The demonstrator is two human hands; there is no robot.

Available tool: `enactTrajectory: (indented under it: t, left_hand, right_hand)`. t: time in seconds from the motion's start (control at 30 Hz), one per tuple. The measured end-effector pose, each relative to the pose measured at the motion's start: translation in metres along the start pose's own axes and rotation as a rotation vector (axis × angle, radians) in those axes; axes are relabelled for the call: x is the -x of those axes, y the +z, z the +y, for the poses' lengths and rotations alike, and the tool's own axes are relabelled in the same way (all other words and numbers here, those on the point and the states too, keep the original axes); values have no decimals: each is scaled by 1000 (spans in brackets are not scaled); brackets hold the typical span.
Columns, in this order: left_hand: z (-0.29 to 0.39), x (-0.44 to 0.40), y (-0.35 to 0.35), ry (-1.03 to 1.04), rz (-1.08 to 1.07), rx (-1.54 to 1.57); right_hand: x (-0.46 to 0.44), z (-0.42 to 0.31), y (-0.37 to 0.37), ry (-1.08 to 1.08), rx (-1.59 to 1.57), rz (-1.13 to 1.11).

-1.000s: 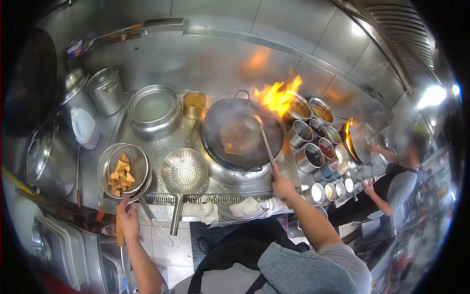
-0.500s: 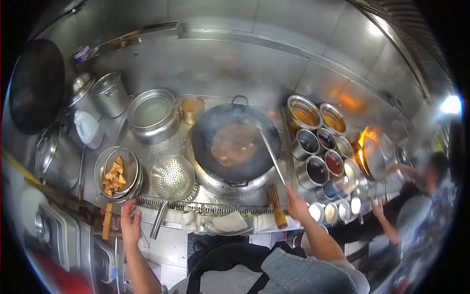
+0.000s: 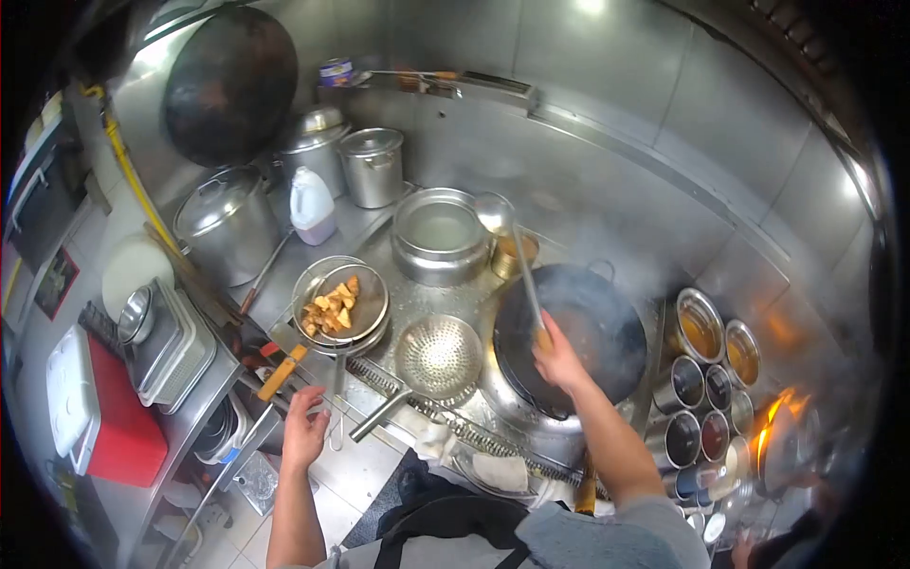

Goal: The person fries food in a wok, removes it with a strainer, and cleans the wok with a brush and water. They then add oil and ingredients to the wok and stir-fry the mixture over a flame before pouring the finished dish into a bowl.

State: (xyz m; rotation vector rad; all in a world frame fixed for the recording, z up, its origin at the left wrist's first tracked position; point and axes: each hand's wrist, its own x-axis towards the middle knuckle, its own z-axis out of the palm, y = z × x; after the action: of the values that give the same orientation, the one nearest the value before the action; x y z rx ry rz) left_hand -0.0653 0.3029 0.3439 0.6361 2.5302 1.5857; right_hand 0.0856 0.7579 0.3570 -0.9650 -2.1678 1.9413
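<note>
My right hand (image 3: 557, 357) grips the wooden handle of a long metal ladle (image 3: 495, 212), whose bowl is raised beside the water pot (image 3: 438, 226). Beneath that forearm, a dark wok (image 3: 607, 327) gives off steam; its contents are partly hidden. My left hand (image 3: 305, 425) has its fingers apart and holds nothing. It is near the wooden handle (image 3: 282, 372) of a wire strainer. Golden-brown fried pieces (image 3: 331, 307) lie in the strainer. Between the hands, a perforated metal skimmer (image 3: 439, 353) rests on the stove top.
Lidded pots (image 3: 227, 213) and a plastic jug (image 3: 311, 201) stand at the back left. A red cooler box (image 3: 118, 417) is at far left. Sauce containers (image 3: 681, 438) line the right, beside flames (image 3: 773, 422) and part of another person.
The view has swung left. The ladle has left the wok and moved up and left in my right hand. My left hand remains apart from the strainer handle.
</note>
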Motion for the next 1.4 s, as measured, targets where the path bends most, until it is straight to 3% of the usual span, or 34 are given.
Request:
enactTrajectory:
  t: [0.07, 0.1, 0.13, 0.17, 0.23, 0.27, 0.3, 0.47, 0.5, 0.57, 0.6, 0.67, 0.73, 0.8, 0.87, 0.9, 0.97, 1.0, 1.07, 1.13, 1.2, 1.23, 1.3, 1.33, 1.4]
  left_hand:
    - [-14, 1, -11, -12, -15, 50]
    - [-22, 2, -18, 0, -24, 35]
    - [-27, 5, -28, 4, -8, 42]
    - [-29, 9, -39, -23, -12, 31]
    - [-47, 17, -60, -53, -7, 23]
    - [-63, 22, -74, -93, 34, 23]
    - [-78, 28, -86, -139, 70, 23]
    - [-133, 40, -135, -294, 121, 96]
    - [-135, 40, -142, -304, 133, 103]
    - [-152, 36, -149, -310, 156, 121]
    - [-160, 32, -150, -311, 137, 122]
    - [-174, 19, -149, -339, 110, 66]
    - [-181, 2, -141, -376, 56, 142]
    - [-155, -23, -130, -254, 29, 110]
    - [-142, -42, -121, -196, 38, 144]
    - [-143, -49, -119, -135, 31, 120]
    - [-136, -61, -113, -92, 5, 104]
    - [-130, -66, -109, -76, -19, 98]
    - [-115, -74, -96, -71, -48, 102]
    - [-97, -82, -79, -26, -116, 145]
    - [-86, -91, -65, 97, -107, 182]
    - [-72, -93, -57, 118, -72, 165]
    - [-49, -93, -45, 126, -64, 232]
    - [-41, -93, -39, 166, -48, 240]
    - [-23, -86, -23, 174, -18, 217]
  right_hand:
    - [-76, -41, 46, -61, 9, -32]
    - [-148, -13, 74, -400, 332, 138]
    - [-218, 14, 102, -671, 692, 446]
    - [-251, 13, 127, -684, 695, 442]
    - [-293, -8, 168, -251, 237, 308]
    - [-253, -60, 167, -43, -320, 43]
    - [-257, -59, 169, -39, -308, 37]
    - [-257, -12, 152, -313, 500, 188]
    - [-242, -13, 145, -302, 507, 191]
    - [-158, -57, 136, -145, 856, 286]
    - [-153, -43, 124, -181, 960, 350]
    - [-110, -57, 126, -32, 1125, 437]
    - [-109, -46, 103, 12, 1192, 417]
    - [-117, -31, 70, 49, 1261, 393]
    - [-123, -35, 52, -258, 1052, 410]
    - [-121, -32, 43, -256, 1049, 419]
    - [-81, -70, 54, -139, -47, 155]
    - [-81, -75, 43, -137, -63, 179]
    - [-71, -77, 13, -127, -797, -27]
    - [-95, -39, 11, -190, 53, 244]
    - [-126, 33, -8, -543, 589, 537]
    - [-103, 48, -18, -500, 569, 574]
    - [-39, 47, -38, -627, 334, 542]
    - [20, 28, -51, -336, -147, 307]
    - [101, 28, -87, -409, -313, 292]
